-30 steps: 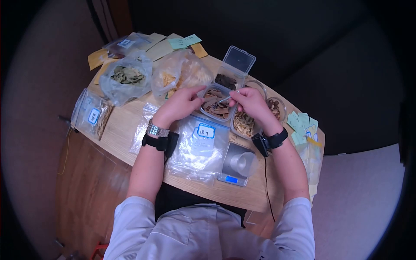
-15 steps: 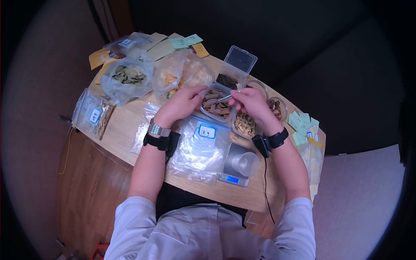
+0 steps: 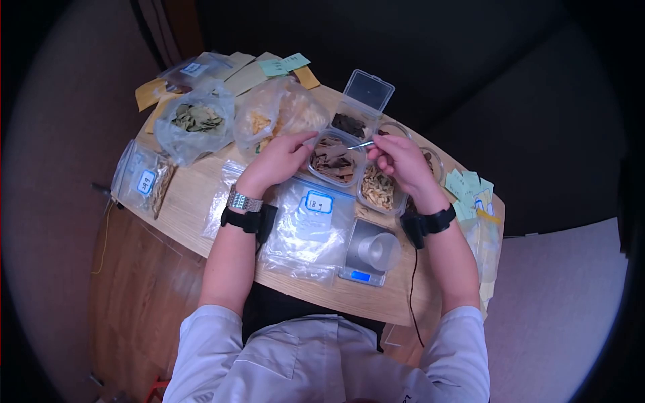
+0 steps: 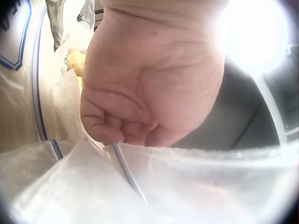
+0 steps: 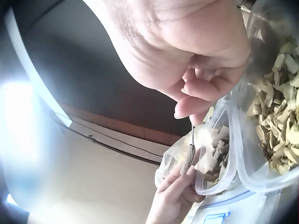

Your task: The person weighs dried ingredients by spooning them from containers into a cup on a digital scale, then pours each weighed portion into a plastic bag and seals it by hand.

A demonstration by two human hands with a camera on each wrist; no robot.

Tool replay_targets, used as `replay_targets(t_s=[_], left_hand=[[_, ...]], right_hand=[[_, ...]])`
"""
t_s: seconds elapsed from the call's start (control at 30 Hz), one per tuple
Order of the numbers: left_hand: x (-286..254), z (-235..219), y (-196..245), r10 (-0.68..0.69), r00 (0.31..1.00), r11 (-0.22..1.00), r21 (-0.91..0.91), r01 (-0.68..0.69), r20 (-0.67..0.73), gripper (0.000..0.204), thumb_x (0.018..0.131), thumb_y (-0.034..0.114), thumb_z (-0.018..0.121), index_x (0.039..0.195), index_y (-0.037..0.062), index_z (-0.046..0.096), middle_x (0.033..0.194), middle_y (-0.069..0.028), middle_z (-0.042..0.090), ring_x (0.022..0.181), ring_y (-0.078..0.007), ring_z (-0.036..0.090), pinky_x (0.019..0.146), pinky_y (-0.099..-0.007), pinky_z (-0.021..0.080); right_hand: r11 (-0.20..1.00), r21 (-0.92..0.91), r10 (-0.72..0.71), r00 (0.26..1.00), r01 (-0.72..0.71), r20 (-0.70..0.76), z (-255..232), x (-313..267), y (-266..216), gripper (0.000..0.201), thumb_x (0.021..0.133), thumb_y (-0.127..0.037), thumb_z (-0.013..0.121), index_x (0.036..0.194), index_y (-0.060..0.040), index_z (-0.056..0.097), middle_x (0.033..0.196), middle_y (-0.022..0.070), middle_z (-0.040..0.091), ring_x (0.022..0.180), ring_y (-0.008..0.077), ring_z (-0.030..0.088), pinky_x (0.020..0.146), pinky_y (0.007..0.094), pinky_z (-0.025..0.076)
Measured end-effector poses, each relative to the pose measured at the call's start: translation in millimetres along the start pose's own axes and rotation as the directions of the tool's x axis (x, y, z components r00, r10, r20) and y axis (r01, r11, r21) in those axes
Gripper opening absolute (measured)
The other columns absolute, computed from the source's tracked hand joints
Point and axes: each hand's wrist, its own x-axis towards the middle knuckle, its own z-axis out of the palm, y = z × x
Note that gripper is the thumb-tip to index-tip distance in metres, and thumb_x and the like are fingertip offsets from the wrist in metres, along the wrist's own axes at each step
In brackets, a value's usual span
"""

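In the head view the left hand (image 3: 277,161) grips the left rim of a clear square tub of brown bark-like strips (image 3: 332,162). The right hand (image 3: 404,161) pinches a thin metal tool (image 3: 361,145) above that tub's right side. From the right wrist view, the tool (image 5: 192,135) points down from the fingertips, and a greyish-brown strip (image 5: 186,161) shows at its lower end; the left hand (image 5: 174,198) is beside the tub. Curled fingers of the left hand (image 4: 149,88) appear in the left wrist view, their tips partly hidden behind clear plastic.
Tubs of pale slices (image 3: 378,190) and dark pieces (image 3: 349,124) adjoin the tub. Nearer the body lie a bag labelled 18 g (image 3: 309,232) and a scale (image 3: 357,258) bearing a clear cup (image 3: 377,251). Bags of leaves (image 3: 196,119) and yellowish pieces (image 3: 261,123) stand left.
The right hand has shifted right with the metal tool, uncovering more of the strips and the pale slices. The left hand has stayed at the tub's rim.
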Motion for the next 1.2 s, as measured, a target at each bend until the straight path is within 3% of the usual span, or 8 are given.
replay_targets(t_s=[0.17,0.23,0.5,0.6,0.9,1.0,1.13,1.2], left_hand=[[1.3,2.4,-7.3,0.02,1.0,1.0,-0.005,-0.02,0.0,0.043,0.1,0.02,0.058,0.139,0.0023,0.062,0.087,-0.0129,0.072,0.076,-0.0205,0.068,0.075,-0.0343,0.054],[1.3,1.8,-5.5,-0.005,1.0,1.0,-0.012,0.006,0.015,0.043,0.102,0.014,0.058,0.143,0.0035,0.059,0.086,-0.003,0.067,0.075,-0.0104,0.061,0.073,-0.0275,0.052],[3.4,3.1,-6.6,-0.012,1.0,1.0,0.003,0.012,0.006,0.042,0.101,0.018,0.057,0.14,0.0039,0.062,0.084,-0.0071,0.071,0.076,-0.0147,0.067,0.074,-0.0306,0.053],[2.9,2.5,-4.3,-0.013,1.0,1.0,0.02,0.013,0.018,0.043,0.101,0.018,0.057,0.141,0.0039,0.061,0.083,-0.0059,0.07,0.076,-0.0139,0.066,0.074,-0.0304,0.053],[1.7,2.8,-3.9,-0.023,1.0,0.999,0.023,0.023,0.015,0.044,0.102,0.019,0.056,0.142,0.0036,0.06,0.086,-0.004,0.069,0.077,-0.0118,0.063,0.074,-0.0286,0.052],[0.1,2.3,-0.7,-0.021,1.0,1.0,0.015,0.021,0.02,0.044,0.102,0.019,0.056,0.144,0.0046,0.06,0.088,-0.0025,0.068,0.079,-0.0102,0.062,0.074,-0.0272,0.052],[2.1,0.5,-1.7,-0.009,1.0,1.0,0.012,0.008,0.02,0.045,0.101,0.021,0.056,0.142,0.0027,0.06,0.086,-0.0037,0.069,0.077,-0.0111,0.063,0.074,-0.0284,0.052],[0.3,-1.6,-0.4,0.022,1.0,1.0,0.004,-0.022,0.022,0.044,0.097,0.019,0.056,0.137,0.0012,0.063,0.087,-0.0096,0.072,0.078,-0.0167,0.067,0.076,-0.032,0.054]], right_hand=[[0.997,0.019,-0.073,0.996,0.074,-0.059,-20.1,-64.0,-19.2,0.028,0.105,-0.025,0.061,0.09,-0.0032,0.069,0.078,-0.0005,0.069,0.059,0.0021,0.056,0.051,0.0166,0.04],[0.995,-0.01,-0.103,0.985,0.102,-0.138,-29.5,-97.1,-24.5,0.027,0.105,-0.025,0.061,0.09,-0.0036,0.069,0.078,0.0,0.069,0.059,0.0024,0.056,0.051,0.0169,0.04],[0.952,-0.305,-0.071,0.957,-0.019,-0.281,-22.4,-197.4,-16.4,0.016,0.1,-0.015,0.067,0.099,-0.0006,0.074,0.079,0.0033,0.071,0.063,0.0054,0.06,0.056,0.02,0.045],[0.688,-0.702,-0.379,0.915,0.182,-0.134,-15.6,-206.0,-18.0,0.014,0.096,-0.011,0.069,0.093,0.0018,0.075,0.078,0.0041,0.07,0.063,0.007,0.061,0.057,0.0237,0.045],[0.79,-0.576,-0.416,0.875,0.211,-0.249,-17.5,-133.5,-24.0,0.022,0.099,-0.018,0.067,0.1,0.0028,0.074,0.082,0.0067,0.072,0.068,0.0104,0.063,0.062,0.0259,0.048],[0.622,-0.723,-0.539,0.834,0.301,-0.117,-10.4,-88.0,-20.0,0.022,0.099,-0.02,0.065,0.102,0.0003,0.074,0.084,0.0148,0.07,0.074,0.0273,0.066,0.071,0.0354,0.051],[0.441,-0.819,-0.6,0.799,0.367,0.035,3.0,-37.4,-17.8,0.022,0.099,-0.02,0.064,0.101,0.0007,0.073,0.081,0.0144,0.069,0.072,0.0267,0.066,0.069,0.0364,0.051],[0.559,-0.757,-0.504,0.864,0.338,0.014,5.7,-17.5,-10.4,0.023,0.1,-0.021,0.064,0.099,0.0009,0.072,0.08,0.0116,0.069,0.07,0.0225,0.065,0.067,0.0347,0.051]])
